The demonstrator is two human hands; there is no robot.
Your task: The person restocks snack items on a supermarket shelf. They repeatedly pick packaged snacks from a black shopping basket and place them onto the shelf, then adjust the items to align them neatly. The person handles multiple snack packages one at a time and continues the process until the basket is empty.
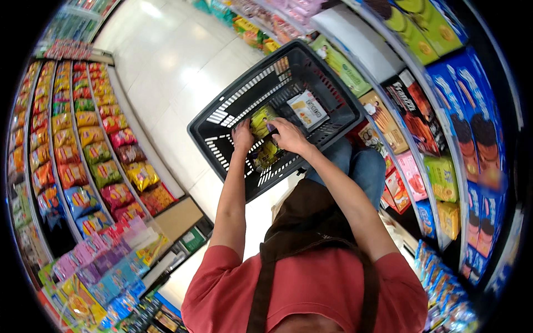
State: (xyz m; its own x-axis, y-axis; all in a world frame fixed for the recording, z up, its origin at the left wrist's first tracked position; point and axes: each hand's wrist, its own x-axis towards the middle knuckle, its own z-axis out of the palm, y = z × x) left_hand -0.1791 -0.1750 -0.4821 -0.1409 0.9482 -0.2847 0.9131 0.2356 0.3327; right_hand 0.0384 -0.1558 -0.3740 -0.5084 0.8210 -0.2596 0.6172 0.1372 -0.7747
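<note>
Basket of dark grey plastic with slotted walls (pixel 219 109) stands tilted in the middle of the scene, its mouth facing the person. Inside it, toward the left, lies a shiny yellow-green packet (pixel 261 120), between the two hands. The left hand (pixel 242 136) reaches to the packet's left edge, close to the basket's left wall, fingers loosely bent; whether it has hold of the packet I cannot tell. The right hand (pixel 288 135) is partly open at the packet's right edge, fingertips against it; how firmly it grips, if at all, cannot be told. Nearer, below the hands, lies a yellow-and-dark packet (pixel 267 154), and to the right lies a white box with an orange picture (pixel 308 110). On the left, racks carry rows of colourful snack bags (pixel 91 139); on the right, shelves hold blue upright packages (pixel 458 111) and a black-and-red box (pixel 413 111).
</note>
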